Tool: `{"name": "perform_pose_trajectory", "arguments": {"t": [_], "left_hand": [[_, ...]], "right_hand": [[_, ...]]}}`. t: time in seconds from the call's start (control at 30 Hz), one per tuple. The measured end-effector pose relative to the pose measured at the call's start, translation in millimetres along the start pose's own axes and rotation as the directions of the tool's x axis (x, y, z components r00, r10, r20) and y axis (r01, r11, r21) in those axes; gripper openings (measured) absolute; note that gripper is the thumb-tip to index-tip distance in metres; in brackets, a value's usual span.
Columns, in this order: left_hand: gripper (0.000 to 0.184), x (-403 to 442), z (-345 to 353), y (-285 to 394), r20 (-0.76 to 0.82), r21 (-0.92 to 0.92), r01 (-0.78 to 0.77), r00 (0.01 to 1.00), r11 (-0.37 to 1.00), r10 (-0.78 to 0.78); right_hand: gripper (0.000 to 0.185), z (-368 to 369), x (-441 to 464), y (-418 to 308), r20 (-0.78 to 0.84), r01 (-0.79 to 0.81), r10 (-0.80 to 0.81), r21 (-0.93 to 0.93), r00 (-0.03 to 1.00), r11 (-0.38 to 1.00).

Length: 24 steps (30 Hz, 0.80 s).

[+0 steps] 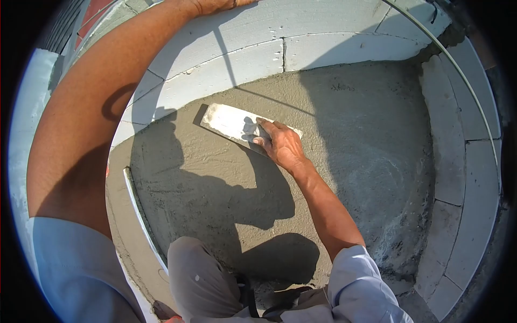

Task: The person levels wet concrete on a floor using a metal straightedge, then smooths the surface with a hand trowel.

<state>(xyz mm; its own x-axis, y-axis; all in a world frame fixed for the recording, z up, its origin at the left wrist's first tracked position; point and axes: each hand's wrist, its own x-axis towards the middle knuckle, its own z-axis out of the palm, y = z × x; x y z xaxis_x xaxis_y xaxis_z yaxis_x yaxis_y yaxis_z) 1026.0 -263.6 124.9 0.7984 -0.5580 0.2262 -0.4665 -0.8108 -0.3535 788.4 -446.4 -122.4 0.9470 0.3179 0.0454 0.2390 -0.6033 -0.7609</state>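
Note:
My right hand point(281, 144) is closed around the handle of a long rectangular trowel point(229, 123) with a pale, cement-smeared blade. The handle itself is mostly hidden by my fingers. Under the blade lies wet grey mortar point(215, 177), partly ridged and partly smooth, with the trowel's left end casting a dark shadow on it. My left hand point(218, 5) is at the top edge of the view, by the top of the white block wall point(231, 72). Its fingers are mostly cut off by the frame.
White blocks point(479, 167) also enclose the mortar on the right. A straight metal-edged strip point(141, 215) lies at the left. A thin pale cable or hose point(468, 83) curves over the right wall. My bent knee point(196, 274) is close to the mortar at the bottom.

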Motion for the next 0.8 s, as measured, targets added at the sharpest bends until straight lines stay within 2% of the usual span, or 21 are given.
{"name": "perform_pose_trajectory", "arguments": {"t": [0.1,0.2,0.27,0.33,0.4,0.53,0.6,0.67,0.77,0.8], "left_hand": [[0.076,6,3,-6,-0.002,-0.002,-0.006,1.0,1.0,0.006],[0.076,8,4,-9,-0.009,0.011,-0.015,1.0,1.0,0.015],[0.077,9,4,-10,-0.014,0.017,-0.018,1.0,1.0,0.018],[0.077,11,4,-10,-0.018,0.02,-0.022,1.0,1.0,0.023],[0.077,10,3,-12,-0.023,0.021,-0.016,1.0,1.0,0.017],[0.077,8,1,-12,-0.027,0.018,-0.016,1.0,1.0,0.016],[0.077,9,0,-12,-0.03,0.021,-0.018,0.999,1.0,0.019],[0.078,8,-2,-11,-0.035,0.017,-0.017,0.999,1.0,0.018],[0.078,8,-4,-10,-0.033,0.007,-0.025,0.999,1.0,0.025],[0.078,5,-3,-6,-0.033,-0.004,-0.029,0.999,1.0,0.029]], "right_hand": [[0.051,-24,47,39,0.091,0.181,-0.166,-0.199,0.982,0.963],[0.048,-57,84,62,0.151,0.07,-0.022,-0.326,0.988,0.943],[0.047,-79,103,110,0.069,0.087,-0.06,-0.511,0.996,0.855],[0.045,-123,108,142,0.058,0.024,0.007,-0.508,0.998,0.861],[0.044,-169,107,170,0.013,-0.084,0.114,-0.597,0.993,0.798],[0.045,-261,89,226,-0.053,-0.187,0.217,-0.723,0.975,0.665],[0.043,-298,75,244,-0.15,-0.29,0.277,-0.759,0.949,0.583],[0.043,-331,58,277,-0.248,-0.364,0.274,-0.739,0.929,0.567],[0.039,-360,31,303,-0.338,-0.368,0.189,-0.612,0.922,0.7],[0.039,-355,24,297,-0.299,-0.298,0.146,-0.562,0.943,0.772]]}}
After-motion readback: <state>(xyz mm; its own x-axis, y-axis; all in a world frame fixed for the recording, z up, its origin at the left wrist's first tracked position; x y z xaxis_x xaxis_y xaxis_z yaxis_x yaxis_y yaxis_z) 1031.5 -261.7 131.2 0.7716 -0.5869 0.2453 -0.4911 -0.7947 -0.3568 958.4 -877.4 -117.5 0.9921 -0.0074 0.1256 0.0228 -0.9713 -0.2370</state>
